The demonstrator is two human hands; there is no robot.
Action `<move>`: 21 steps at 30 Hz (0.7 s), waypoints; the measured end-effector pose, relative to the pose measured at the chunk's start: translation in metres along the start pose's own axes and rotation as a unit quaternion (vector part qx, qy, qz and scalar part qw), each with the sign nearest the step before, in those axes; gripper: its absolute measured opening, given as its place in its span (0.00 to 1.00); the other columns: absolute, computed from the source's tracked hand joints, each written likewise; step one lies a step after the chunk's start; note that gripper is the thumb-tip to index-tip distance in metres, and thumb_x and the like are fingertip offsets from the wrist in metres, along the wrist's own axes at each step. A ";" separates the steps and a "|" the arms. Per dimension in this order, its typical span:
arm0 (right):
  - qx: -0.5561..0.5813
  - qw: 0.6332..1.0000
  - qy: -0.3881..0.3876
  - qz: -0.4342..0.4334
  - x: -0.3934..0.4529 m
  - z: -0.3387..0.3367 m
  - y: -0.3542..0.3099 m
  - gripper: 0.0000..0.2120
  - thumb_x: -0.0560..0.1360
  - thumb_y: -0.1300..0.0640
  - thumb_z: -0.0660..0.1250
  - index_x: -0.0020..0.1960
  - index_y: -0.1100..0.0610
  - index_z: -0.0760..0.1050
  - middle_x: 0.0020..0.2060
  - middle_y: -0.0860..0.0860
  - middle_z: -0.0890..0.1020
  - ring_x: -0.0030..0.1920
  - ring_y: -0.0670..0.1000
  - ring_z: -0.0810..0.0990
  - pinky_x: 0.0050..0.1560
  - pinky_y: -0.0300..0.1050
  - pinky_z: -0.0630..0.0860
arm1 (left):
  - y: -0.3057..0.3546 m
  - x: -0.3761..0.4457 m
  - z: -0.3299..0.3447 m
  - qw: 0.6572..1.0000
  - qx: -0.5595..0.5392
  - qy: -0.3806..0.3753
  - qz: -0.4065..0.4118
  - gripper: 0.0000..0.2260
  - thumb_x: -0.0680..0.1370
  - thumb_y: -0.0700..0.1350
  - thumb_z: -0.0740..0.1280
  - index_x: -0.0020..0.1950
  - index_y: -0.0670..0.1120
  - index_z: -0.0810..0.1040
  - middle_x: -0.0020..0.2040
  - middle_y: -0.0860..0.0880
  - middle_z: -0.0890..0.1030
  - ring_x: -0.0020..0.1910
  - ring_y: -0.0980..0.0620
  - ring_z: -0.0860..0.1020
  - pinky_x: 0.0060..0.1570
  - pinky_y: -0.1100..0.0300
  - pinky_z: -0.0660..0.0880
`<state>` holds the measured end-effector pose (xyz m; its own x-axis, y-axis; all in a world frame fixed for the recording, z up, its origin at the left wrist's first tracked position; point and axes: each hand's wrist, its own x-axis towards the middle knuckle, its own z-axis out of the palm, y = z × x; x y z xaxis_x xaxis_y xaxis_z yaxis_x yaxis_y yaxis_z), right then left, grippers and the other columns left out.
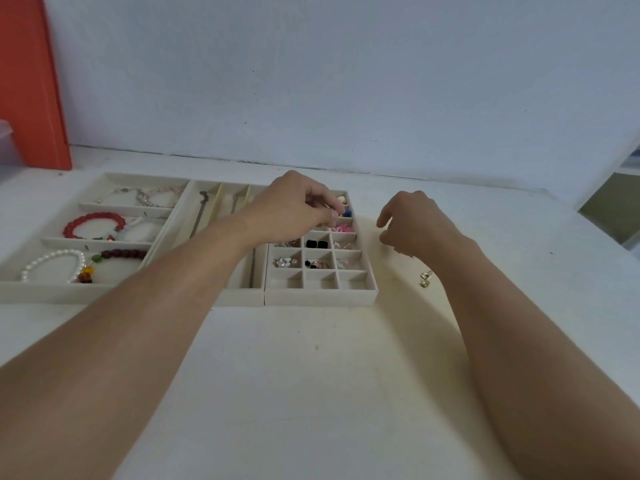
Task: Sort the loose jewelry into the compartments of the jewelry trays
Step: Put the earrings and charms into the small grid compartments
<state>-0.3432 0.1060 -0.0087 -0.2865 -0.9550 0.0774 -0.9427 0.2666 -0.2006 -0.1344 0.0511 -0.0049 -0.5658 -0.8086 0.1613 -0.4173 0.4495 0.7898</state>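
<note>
Three cream jewelry trays stand side by side on the white table. My left hand (294,206) hovers over the upper rows of the small grid tray (318,297) and pinches a tiny gold piece at its fingertips. Several grid cells hold earrings, among them a black pair (316,244) and a pink piece (341,228). My right hand (415,223) hangs over the bare table just right of that tray, fingers loosely curled, thumb and forefinger apart with nothing seen between them. A loose gold earring (425,278) lies on the table beside my right forearm.
The left tray (52,292) holds a red bead bracelet (93,225), a pearl bracelet (52,265) and a dark bead string. The middle tray (239,296) has long slots with hairpins. An orange board (31,81) leans on the wall at far left.
</note>
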 end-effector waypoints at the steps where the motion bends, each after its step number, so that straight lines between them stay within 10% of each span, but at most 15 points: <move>1: 0.017 1.000 -0.004 -0.006 0.000 0.000 0.001 0.14 0.72 0.67 0.66 0.53 0.55 0.83 0.46 0.54 0.82 0.38 0.56 0.83 0.43 0.52 0.84 | 0.001 -0.001 0.000 1.000 -0.002 -0.002 0.001 0.05 0.77 0.42 0.73 0.48 0.52 0.87 0.37 0.62 0.84 0.29 0.64 0.77 0.27 0.75 0.67; 7: 0.115 0.991 -0.003 -0.075 -0.004 -0.001 0.000 0.14 0.75 0.67 0.66 0.49 0.52 0.85 0.39 0.47 0.83 0.27 0.39 0.77 0.25 0.31 0.70 | 0.007 -0.007 -0.017 0.998 0.023 -0.055 -0.023 0.05 0.73 0.44 0.78 0.47 0.48 0.84 0.38 0.50 0.87 0.46 0.53 0.85 0.57 0.51 0.78; 13: 0.239 0.962 -0.009 -0.132 -0.017 -0.016 -0.021 0.11 0.74 0.64 0.75 0.53 0.53 0.86 0.36 0.41 0.83 0.27 0.32 0.76 0.27 0.24 0.67 | 0.020 -0.014 -0.049 0.993 0.078 -0.085 -0.019 0.08 0.69 0.50 0.80 0.42 0.49 0.85 0.37 0.54 0.86 0.38 0.62 0.82 0.35 0.73 0.71; 21: 0.229 0.956 -0.040 -0.181 -0.035 -0.017 -0.045 0.07 0.72 0.61 0.77 0.43 0.50 0.86 0.33 0.42 0.85 0.38 0.40 0.83 0.42 0.36 0.80 | 0.017 -0.033 -0.062 0.965 0.179 -0.188 -0.042 0.04 0.68 0.53 0.80 0.39 0.58 0.87 0.38 0.55 0.86 0.37 0.58 0.81 0.41 0.64 0.72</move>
<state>-0.2936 0.1300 0.0141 0.0744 -0.9856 0.1516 -0.7983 -0.1500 -0.5833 -0.0785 0.0619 0.0399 -0.7085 -0.6839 -0.1738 -0.6543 0.5445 0.5247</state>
